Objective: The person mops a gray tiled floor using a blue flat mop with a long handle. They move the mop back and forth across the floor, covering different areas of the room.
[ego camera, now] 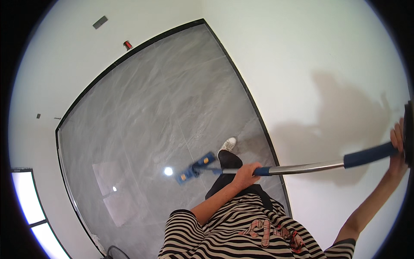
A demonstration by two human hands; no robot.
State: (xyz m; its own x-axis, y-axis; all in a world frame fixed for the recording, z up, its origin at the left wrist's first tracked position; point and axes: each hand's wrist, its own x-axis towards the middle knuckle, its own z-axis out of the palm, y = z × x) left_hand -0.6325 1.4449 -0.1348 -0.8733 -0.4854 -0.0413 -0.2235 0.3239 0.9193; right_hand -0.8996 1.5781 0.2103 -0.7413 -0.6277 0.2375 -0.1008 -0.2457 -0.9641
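Note:
A flat mop with a steel pole [305,169] stretches across the view from right to left. My left hand [247,175] wraps around the lower pole, beside a blue collar [263,171]. At the far right, my right hand [397,139] grips the end of the blue foam handle [370,155], partly cut off by the picture's rim. The blue mop head [195,168] bears two yellow tabs and is slightly blurred. It appears over the grey floor near my shoe [228,144]; whether it touches the tiles I cannot tell.
Glossy grey tiles [145,90] end at black skirting [241,76] along white walls [291,48]. A red-and-black item [128,45] shows low on the far wall. A dark cable or hose [118,249] curves at the lower left, below bright windows [29,194]. Something dark [409,132] borders my right hand.

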